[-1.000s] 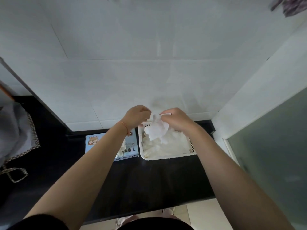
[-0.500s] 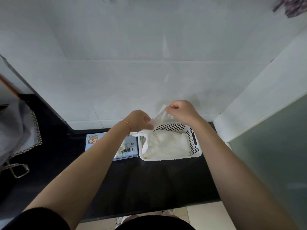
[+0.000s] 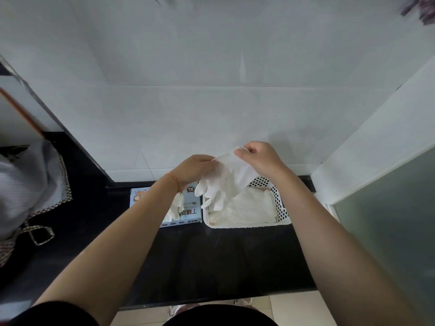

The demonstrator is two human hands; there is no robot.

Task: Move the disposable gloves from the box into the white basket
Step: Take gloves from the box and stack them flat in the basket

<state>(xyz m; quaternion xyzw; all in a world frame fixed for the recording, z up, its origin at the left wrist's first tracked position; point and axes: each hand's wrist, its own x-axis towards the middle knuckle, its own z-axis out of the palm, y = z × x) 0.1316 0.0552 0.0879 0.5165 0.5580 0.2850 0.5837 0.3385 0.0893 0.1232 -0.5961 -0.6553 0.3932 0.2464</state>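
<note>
Pinching glove (image 3: 226, 182) between left hand (image 3: 195, 170) and right hand (image 3: 259, 158) | hanging above basket (image 3: 283, 214)

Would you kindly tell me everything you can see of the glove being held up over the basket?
The glove is thin, white and slightly see-through, like soft plastic or latex. It hangs cuff up, fingers drooping toward the white basket and the gloves already lying there. The right hand pinches its cuff; the left hand grips its other edge.
</note>
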